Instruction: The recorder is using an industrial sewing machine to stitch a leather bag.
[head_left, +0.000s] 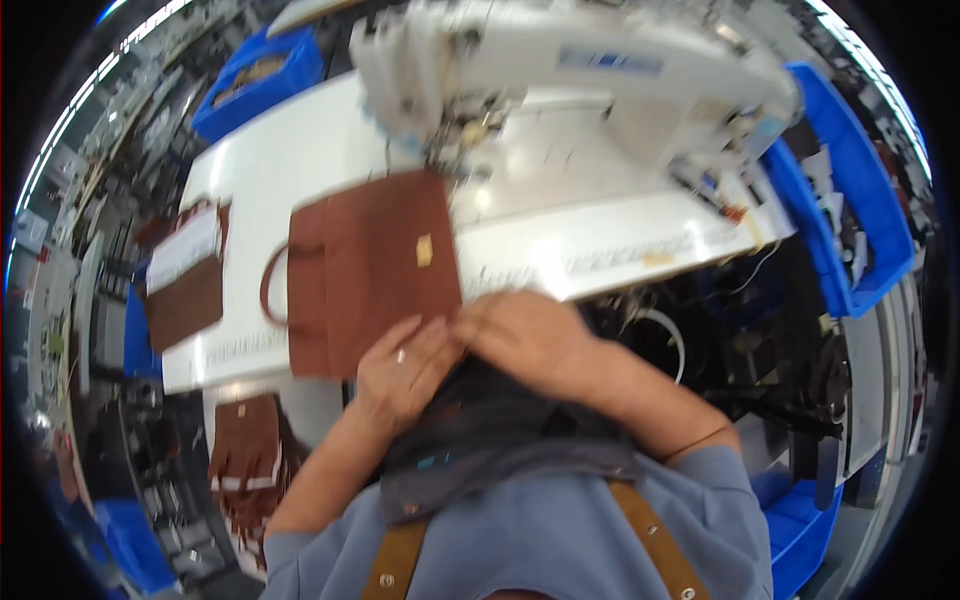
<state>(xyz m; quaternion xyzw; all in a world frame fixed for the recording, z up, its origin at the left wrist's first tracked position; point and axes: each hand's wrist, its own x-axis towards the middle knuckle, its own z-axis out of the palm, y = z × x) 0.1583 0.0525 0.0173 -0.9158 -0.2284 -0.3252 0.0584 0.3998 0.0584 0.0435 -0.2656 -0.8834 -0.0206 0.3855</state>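
A reddish-brown bag panel (375, 265) lies flat on the white sewing table, its far corner by the needle area of the sewing machine (600, 70). It has a looped handle (272, 285) on its left side and a small yellowish tag (424, 250) near its right edge. My left hand (400, 372), with a ring on one finger, is closed at the panel's near right corner. Beside it my right hand (528, 335) is closed on the same corner, fingertips meeting the left ones. What lies under the fingers is hidden.
Brown pieces with a white sheet (185, 250) lie at the table's (245, 170) left. Several brown panels (248, 445) hang in a stack below. Blue bins (262, 82) stand at the far left and right. White tubing (670, 335) curves under the table's near edge.
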